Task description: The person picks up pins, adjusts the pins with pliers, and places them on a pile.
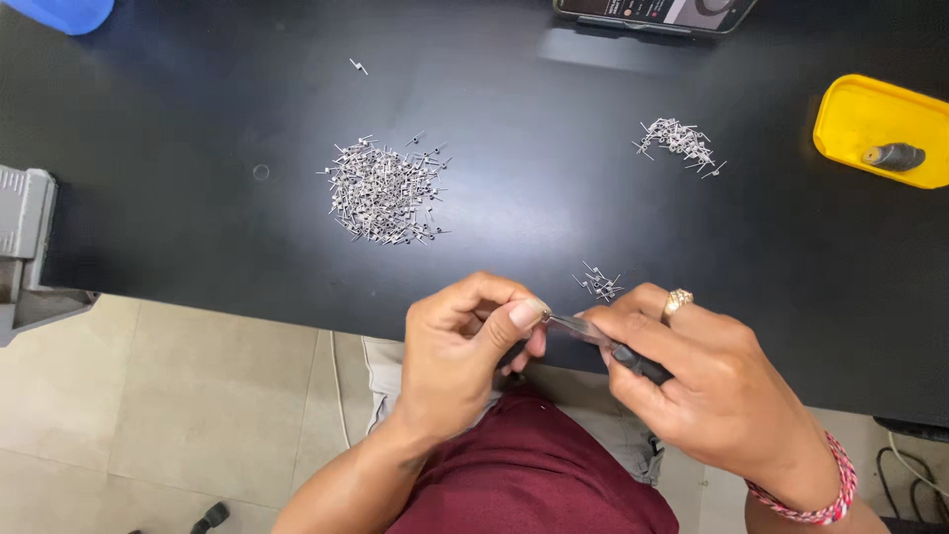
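Observation:
My right hand (692, 381) grips a pair of tweezers (605, 343) with a black handle, tips pointing left. My left hand (465, 346) pinches a tiny metal part at the tweezer tips, between thumb and fingers; the part itself is mostly hidden. Both hands hover at the near edge of the black table (554, 227). A large heap of small metal pins (384, 190) lies ahead on the left. A small cluster of pins (599, 284) sits just beyond my right hand, and a medium pile of pins (680, 140) lies farther right.
A yellow tray (858, 117) holding a dark cylindrical piece (895, 156) sits at the right edge. A phone (652, 12) rests at the far edge, a blue object (64, 12) at top left, a grey device (25, 227) at the left. One stray pin (358, 66) lies apart.

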